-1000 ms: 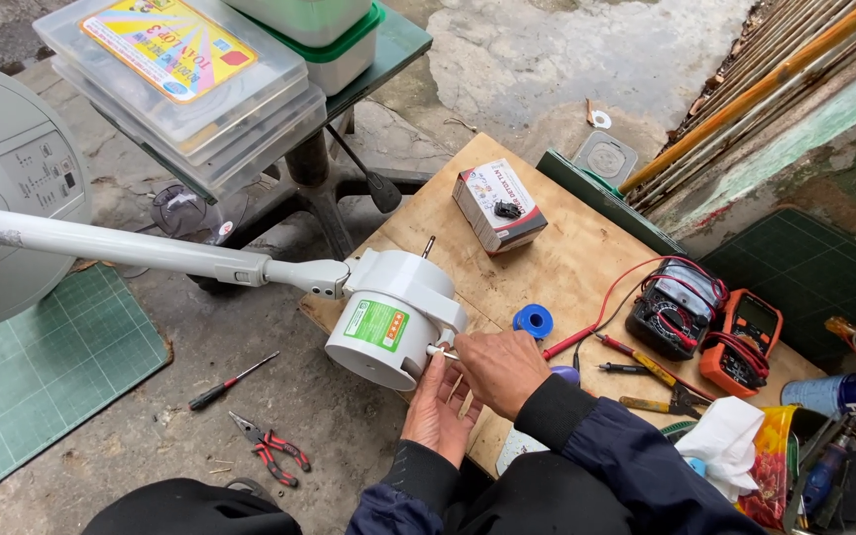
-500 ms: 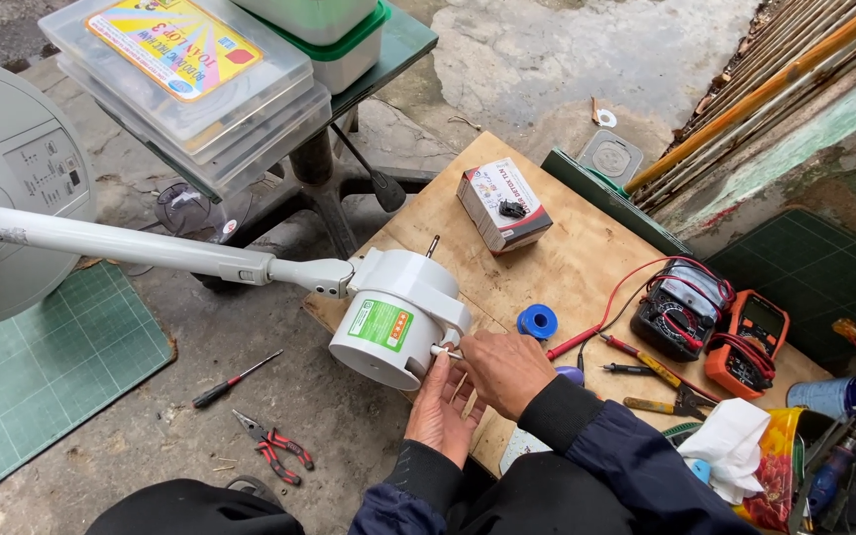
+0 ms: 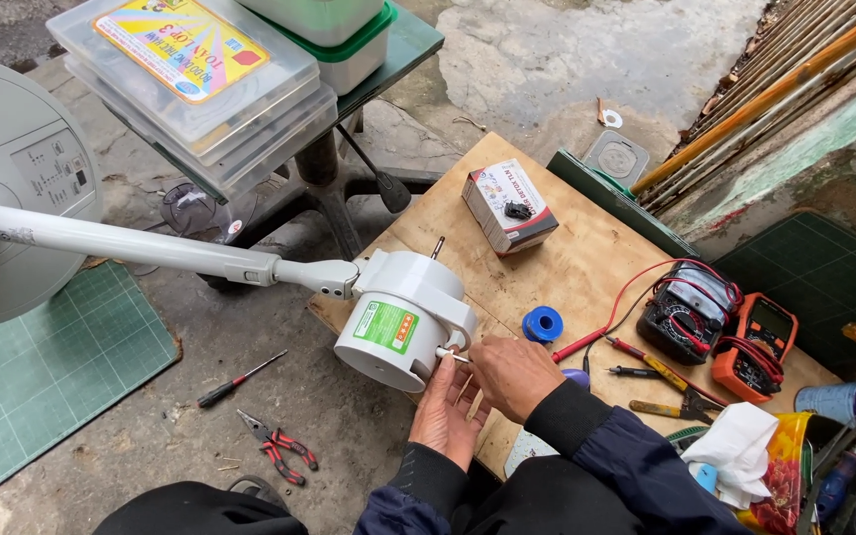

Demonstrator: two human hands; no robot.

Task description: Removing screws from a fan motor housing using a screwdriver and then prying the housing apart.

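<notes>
Fingers of the right hand are seen closed in a pinch on a small white knob at the side of the white fan motor housing; fingers of the left hand are held extended and loosely open, laid against the underside of the housing just below the knob, gripping nothing. Housing is shown lying on its side at the near-left corner of the plywood board, its round face overhanging the board's edge above the concrete floor. From the housing a white pole is carried leftward to the round fan base, which is cut off by the left frame edge. Open floor is left below the pole, where a screwdriver and red-handled pliers are lying, well apart from the hands; a green cutting mat is placed beside them. On the board, a blue tape roll is found just beside the right hand, a small carton nearer the far edge, and two multimeters with red leads toward the right edge. Bare board is left between carton and housing
</notes>
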